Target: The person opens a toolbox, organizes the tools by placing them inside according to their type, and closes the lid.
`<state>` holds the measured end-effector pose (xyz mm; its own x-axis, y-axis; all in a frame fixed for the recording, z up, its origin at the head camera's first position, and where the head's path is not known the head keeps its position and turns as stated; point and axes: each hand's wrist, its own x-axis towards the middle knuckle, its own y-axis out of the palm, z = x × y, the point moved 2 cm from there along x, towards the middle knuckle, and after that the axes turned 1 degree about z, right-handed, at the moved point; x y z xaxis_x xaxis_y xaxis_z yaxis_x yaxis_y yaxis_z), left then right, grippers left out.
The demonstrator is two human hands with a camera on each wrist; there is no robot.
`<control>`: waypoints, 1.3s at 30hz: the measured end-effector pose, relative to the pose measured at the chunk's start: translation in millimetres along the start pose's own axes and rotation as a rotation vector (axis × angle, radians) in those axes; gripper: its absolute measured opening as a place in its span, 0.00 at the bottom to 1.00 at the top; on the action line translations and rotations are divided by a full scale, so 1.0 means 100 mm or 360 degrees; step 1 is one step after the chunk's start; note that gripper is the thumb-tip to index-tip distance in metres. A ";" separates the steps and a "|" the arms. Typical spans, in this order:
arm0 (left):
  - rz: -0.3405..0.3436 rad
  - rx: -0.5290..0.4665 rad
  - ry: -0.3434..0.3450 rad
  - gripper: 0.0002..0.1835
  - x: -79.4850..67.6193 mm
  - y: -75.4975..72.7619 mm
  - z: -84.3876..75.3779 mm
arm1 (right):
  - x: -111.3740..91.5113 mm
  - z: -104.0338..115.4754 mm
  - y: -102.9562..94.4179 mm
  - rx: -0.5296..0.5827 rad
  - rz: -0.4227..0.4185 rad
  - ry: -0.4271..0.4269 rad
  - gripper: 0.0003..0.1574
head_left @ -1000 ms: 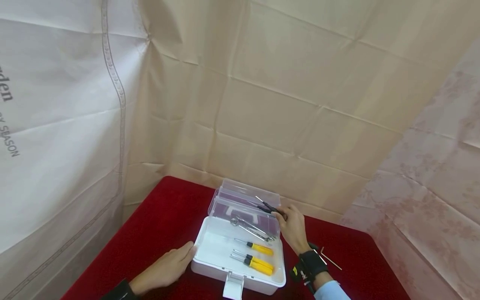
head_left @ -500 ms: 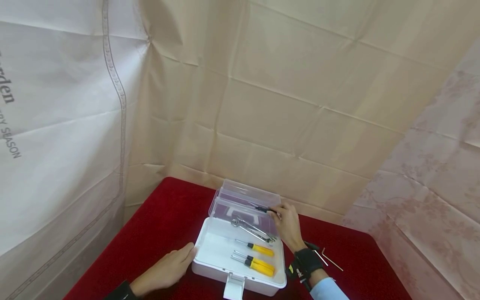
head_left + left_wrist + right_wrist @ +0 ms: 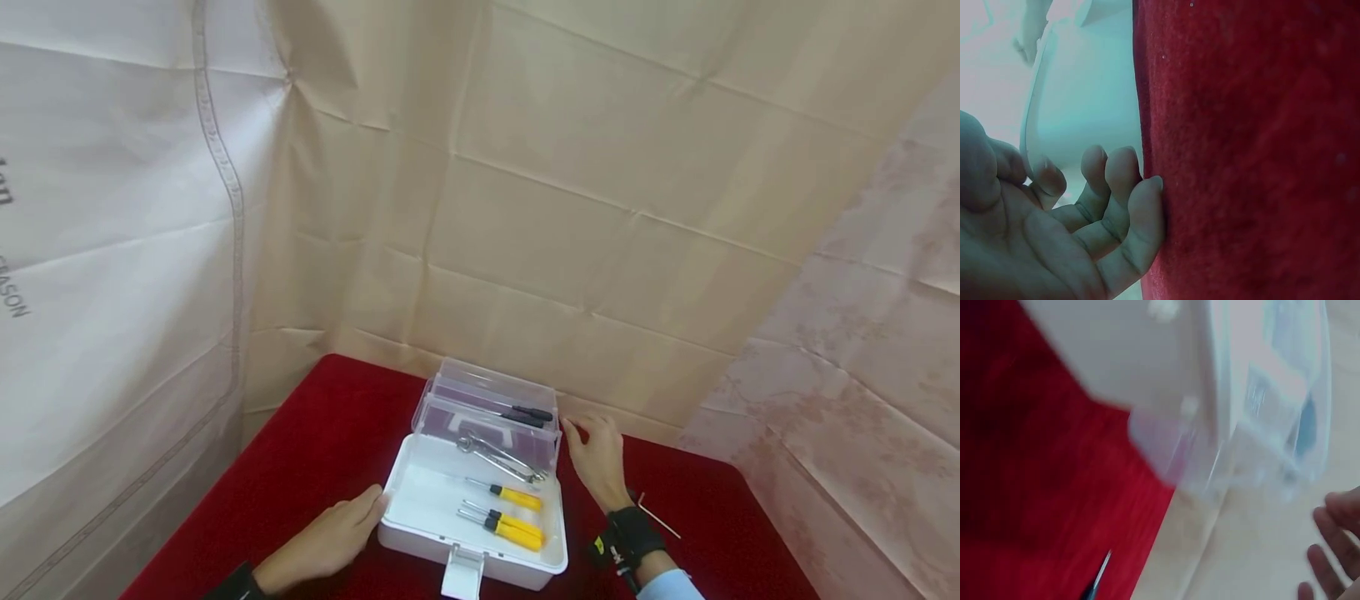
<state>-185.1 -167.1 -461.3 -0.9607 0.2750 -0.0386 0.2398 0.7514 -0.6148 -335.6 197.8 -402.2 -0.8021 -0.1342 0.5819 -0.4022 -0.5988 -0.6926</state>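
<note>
A white toolbox (image 3: pixel 420 500) stands with its clear lid (image 3: pixel 465 429) tipped back. My left hand (image 3: pixel 341 529) rests at the box's left side; the left wrist view shows its bent fingers (image 3: pixel 1145 219) against the white wall. Just right of the lid is my right hand (image 3: pixel 597 458), fingers apart and holding nothing. Two black-handled screwdrivers (image 3: pixel 534 412) lie in the lid's upper compartment. Silver wrenches (image 3: pixel 498 458) lie at the back of the box. Yellow-handled screwdrivers (image 3: pixel 519 498) lie in the front part.
An L-shaped hex key (image 3: pixel 660 518) lies on the red cloth (image 3: pixel 720 517) right of the box. Near it a dark-handled tool (image 3: pixel 1092 587) shows in the right wrist view. The latch (image 3: pixel 462 573) hangs down in front. Beige sheeting (image 3: pixel 525 250) rises behind the table.
My right hand has let go of a black-handled screwdriver, which now lies beside another in the lid. The hand has drawn back to the right. My left hand keeps its place at the box.
</note>
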 end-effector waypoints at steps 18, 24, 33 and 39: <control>0.0015 -0.0017 -0.0031 0.25 -0.03 -0.02 -0.01 | -0.77 -1.59 -0.37 -0.0390 0.0703 0.0350 0.27; 0.0025 -0.0037 -0.0034 0.23 -0.02 0.00 -0.01 | -0.71 -1.45 -0.25 -0.0479 0.0656 0.0324 0.30; 0.0034 0.0001 -0.0015 0.22 -0.01 0.00 -0.02 | -0.67 -1.30 -0.15 -0.0433 0.0477 0.0269 0.11; 0.0035 -0.0019 -0.0032 0.21 -0.01 -0.01 -0.03 | -0.64 -1.28 -0.12 -0.0446 0.0564 0.0262 0.11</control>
<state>-184.2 -166.1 -458.6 -0.9577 0.2796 -0.0682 0.2627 0.7524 -0.6040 -335.6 314.6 -485.2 -0.9615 -0.1510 0.2297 -0.1769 -0.2999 -0.9374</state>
